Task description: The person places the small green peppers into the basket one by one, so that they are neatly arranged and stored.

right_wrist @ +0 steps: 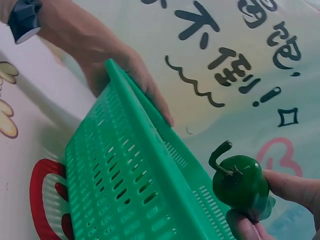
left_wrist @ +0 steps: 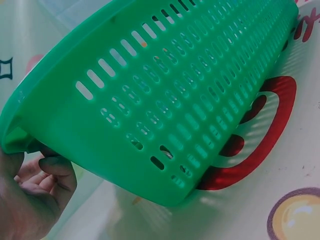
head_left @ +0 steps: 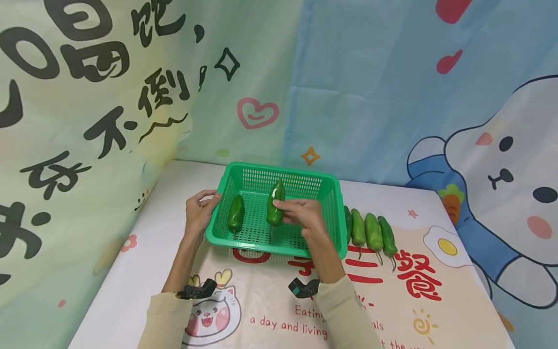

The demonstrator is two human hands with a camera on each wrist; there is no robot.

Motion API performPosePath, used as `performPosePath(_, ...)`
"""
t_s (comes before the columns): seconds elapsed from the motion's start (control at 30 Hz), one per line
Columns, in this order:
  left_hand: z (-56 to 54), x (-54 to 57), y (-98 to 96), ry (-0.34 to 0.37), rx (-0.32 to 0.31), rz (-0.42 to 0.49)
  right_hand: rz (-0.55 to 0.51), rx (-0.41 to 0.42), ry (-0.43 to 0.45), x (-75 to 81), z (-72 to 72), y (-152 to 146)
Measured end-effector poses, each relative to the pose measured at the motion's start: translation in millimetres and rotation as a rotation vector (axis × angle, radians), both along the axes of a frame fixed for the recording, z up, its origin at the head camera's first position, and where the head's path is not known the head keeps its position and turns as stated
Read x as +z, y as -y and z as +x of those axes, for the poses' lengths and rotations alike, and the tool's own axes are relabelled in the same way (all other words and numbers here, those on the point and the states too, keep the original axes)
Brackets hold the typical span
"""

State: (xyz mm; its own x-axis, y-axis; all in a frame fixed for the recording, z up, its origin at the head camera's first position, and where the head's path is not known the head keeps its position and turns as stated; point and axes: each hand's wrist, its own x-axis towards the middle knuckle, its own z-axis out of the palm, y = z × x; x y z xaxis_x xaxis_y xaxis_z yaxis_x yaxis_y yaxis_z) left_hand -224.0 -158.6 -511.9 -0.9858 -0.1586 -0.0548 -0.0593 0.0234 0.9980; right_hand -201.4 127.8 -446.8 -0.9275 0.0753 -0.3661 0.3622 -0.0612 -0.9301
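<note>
A green plastic basket [head_left: 281, 170] with slotted walls stands on the table. At its left end, my left hand [head_left: 199, 213] grips the rim; the left wrist view has the fingers [left_wrist: 59, 172] bent under the basket's edge. Between thumb and fingers, my right hand [head_left: 307, 215] holds a green pepper [head_left: 274, 213] over the basket, stem toward me. In the right wrist view this pepper [right_wrist: 237, 182] shows its stem end and curved stem above the basket's rim. Another green pepper [head_left: 236, 213] lies inside the basket on the left.
Several green peppers [head_left: 374, 231] lie in a row on the printed tablecloth [head_left: 270, 300], just right of the basket. A patterned curtain [head_left: 370, 97] hangs behind the table, and a lettered one [head_left: 109, 160] along its left side.
</note>
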Motion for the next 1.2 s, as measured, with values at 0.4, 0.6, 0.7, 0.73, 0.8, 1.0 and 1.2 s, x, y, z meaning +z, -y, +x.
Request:
performPosePath(0.4,-0.9,-0.8,1.5,-0.019,-0.005,-0.003,0.017,0.052,0.097,9.9,-21.3,6.2)
performPosePath(0.6,-0.8,-0.8,1.9,-0.023,-0.002,-0.01,0.072,0.12,0.117,16.9,-30.3,8.5)
performPosePath(0.7,-1.4,-1.5,1.1,-0.026,0.002,-0.015,0.1,0.166,0.12,18.0,-33.5,12.1)
performPosePath(0.73,-1.7,-1.6,1.2,-0.026,0.001,-0.016,0.111,0.182,0.125,17.9,-34.9,13.9)
performPosePath(0.8,-2.6,-1.9,1.2,-0.026,0.001,-0.017,0.135,0.212,0.135,17.2,-38.0,18.0)
performPosePath(1.0,-5.2,-2.6,2.2,-0.025,0.002,-0.008,0.197,0.259,0.19,11.4,-49.4,32.7)
performPosePath(1.2,-2.7,-1.7,1.4,-0.012,0.002,-0.003,0.242,0.292,0.249,-1.9,-56.5,42.4)
